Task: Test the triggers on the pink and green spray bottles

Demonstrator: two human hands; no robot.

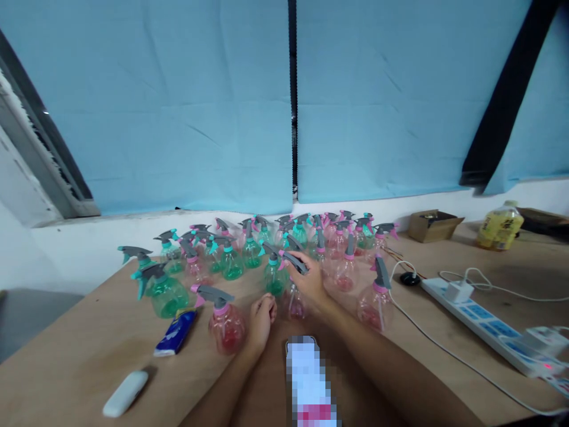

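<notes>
My right hand (307,279) is wrapped round the grey trigger head of a pink spray bottle (294,305) that stands on the wooden table (89,356). My left hand (262,317) rests on the table just left of that bottle, fingers curled in, with nothing visible in them. A pink spray bottle with a grey head (224,323) stands just left of my left hand. Several more green and pink spray bottles (249,249) are crowded along the back of the table by the wall.
A blue packet (175,333) and a white oblong object (125,392) lie at the front left. A white power strip (484,326) with plugs and cables runs along the right. A cardboard box (433,224) and a yellow bottle (500,225) stand at the back right. A pixelated object (311,385) lies between my forearms.
</notes>
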